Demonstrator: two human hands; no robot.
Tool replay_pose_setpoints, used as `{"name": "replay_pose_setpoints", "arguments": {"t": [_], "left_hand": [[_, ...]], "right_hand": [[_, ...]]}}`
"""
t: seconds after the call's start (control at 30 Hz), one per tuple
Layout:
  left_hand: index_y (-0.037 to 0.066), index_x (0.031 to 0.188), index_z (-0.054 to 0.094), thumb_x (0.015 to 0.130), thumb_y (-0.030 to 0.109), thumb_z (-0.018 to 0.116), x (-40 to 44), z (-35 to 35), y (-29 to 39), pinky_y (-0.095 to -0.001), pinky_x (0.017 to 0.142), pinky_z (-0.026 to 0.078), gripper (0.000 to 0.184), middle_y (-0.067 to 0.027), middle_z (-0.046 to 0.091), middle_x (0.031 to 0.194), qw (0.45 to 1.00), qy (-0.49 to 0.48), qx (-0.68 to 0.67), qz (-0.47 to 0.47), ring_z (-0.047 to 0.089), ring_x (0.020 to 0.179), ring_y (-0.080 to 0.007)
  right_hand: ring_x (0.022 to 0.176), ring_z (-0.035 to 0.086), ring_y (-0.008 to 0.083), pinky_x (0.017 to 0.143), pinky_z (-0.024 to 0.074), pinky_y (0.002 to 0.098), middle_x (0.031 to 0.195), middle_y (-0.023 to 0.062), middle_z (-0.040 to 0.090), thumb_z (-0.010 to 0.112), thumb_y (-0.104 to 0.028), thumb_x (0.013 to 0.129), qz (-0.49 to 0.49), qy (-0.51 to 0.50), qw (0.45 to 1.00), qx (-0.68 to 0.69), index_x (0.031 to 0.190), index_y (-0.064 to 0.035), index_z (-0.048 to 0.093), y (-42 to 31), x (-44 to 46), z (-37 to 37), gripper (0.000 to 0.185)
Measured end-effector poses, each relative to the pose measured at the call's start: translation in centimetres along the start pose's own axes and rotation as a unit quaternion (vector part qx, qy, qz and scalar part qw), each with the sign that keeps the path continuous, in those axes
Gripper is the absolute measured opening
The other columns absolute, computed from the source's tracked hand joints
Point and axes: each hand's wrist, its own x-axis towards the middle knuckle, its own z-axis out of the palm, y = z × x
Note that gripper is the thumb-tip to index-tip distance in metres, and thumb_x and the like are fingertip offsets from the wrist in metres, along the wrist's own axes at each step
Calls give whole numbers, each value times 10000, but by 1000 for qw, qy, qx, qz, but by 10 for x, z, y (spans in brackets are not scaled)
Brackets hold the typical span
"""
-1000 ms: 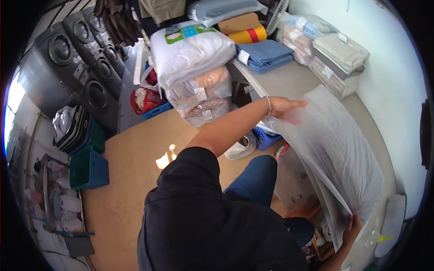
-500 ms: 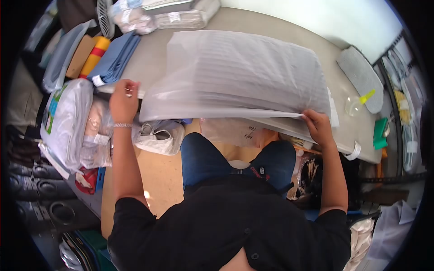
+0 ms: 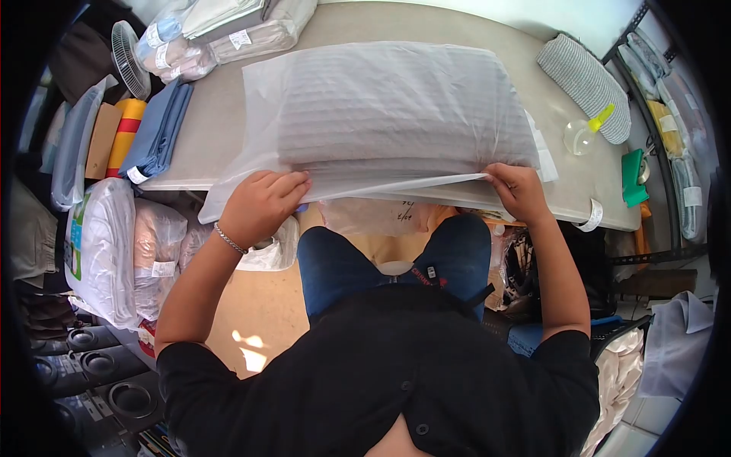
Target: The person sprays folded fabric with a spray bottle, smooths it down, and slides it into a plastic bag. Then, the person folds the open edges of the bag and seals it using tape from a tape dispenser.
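Both hands (image 3: 259,204) (image 3: 521,192) touch the plastic bag (image 3: 396,99): left fingers (image 3: 285,184) newly there, grip unclear; right fingers (image 3: 500,174) pinching it

- Left hand (image 3: 266,204): back uppermost, fingers bent, tips pointing inward.
- Right hand (image 3: 519,192): thumb and forefinger pinched, well apart from left grip.
- Left forearm (image 3: 196,286): slants outward below its grip.
- Right forearm (image 3: 562,274): likewise, mirrored.

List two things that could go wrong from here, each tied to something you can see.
The bag might tear if pulled hard: it looks thin, and the right hand pinches its edge.

The bundle inside could slide off if tugged, since it lies close to the front of the table.
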Motion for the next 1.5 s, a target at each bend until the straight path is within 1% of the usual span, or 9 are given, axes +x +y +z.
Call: {"name": "replay_pose_setpoints", "arguments": {"t": [0.17,0.37,0.57,0.63,0.87,0.93,1.07,1.2,1.5], "left_hand": [[81,1016,647,846,150,654,1,5,-13,-373,743,534,184,-41,688,951,1000,13,-16,20,679,859,-233],[69,892,573,985,265,528,21,-3,-37,-476,653,454,222,-170,613,754,972,-135,-145,-127,594,745,-395],[73,890,634,990,335,516,34,-4,-60,-489,682,473,304,-188,638,757,954,-170,-185,-162,602,744,-413],[76,881,651,988,346,518,37,-9,-61,-480,687,477,320,-177,647,762,953,-172,-182,-171,608,743,-404],[68,841,691,974,362,552,33,-25,-70,-418,656,492,351,-124,671,740,932,-174,-175,-266,637,690,-339],[67,832,669,953,329,583,28,-24,-73,-406,667,476,302,-111,655,751,949,-155,-134,-240,632,711,-324],[106,896,630,871,293,661,35,-29,-52,-391,770,422,192,-60,610,859,984,-6,43,-175,612,853,-272],[123,927,585,829,305,684,71,3,-7,-398,831,378,229,-58,558,907,981,72,24,-179,576,929,-264],[96,780,511,849,445,681,97,42,-7,-394,629,443,395,-81,562,780,990,61,-105,-79,582,749,-300]], "right_hand": [[652,638,323,589,487,378,722,136,639,646,-147,899,-29,9,999,-16,882,-59,666,4,3,4,92],[615,629,310,564,469,370,689,137,622,644,-148,902,4,25,1000,2,871,-57,667,0,8,6,99],[616,613,328,571,454,372,674,150,609,633,-182,911,83,23,996,17,883,-47,669,-9,16,6,142],[599,581,234,595,440,323,670,134,599,610,-151,927,113,16,993,33,868,3,637,-9,17,7,167],[605,538,159,608,429,296,657,104,596,613,-153,928,149,-7,987,60,868,10,642,-11,20,5,176],[606,591,296,591,444,362,670,146,608,620,-194,911,153,0,985,75,870,-23,664,-9,21,7,181],[609,590,301,591,442,364,669,147,605,619,-196,910,156,-7,985,69,864,-25,662,-10,20,6,182],[612,590,315,590,443,371,671,151,605,622,-200,908,164,-4,985,56,860,-32,664,-15,21,6,180],[641,606,345,598,455,390,693,162,616,626,-201,903,150,3,988,46,876,-41,671,-13,19,8,169]]}}
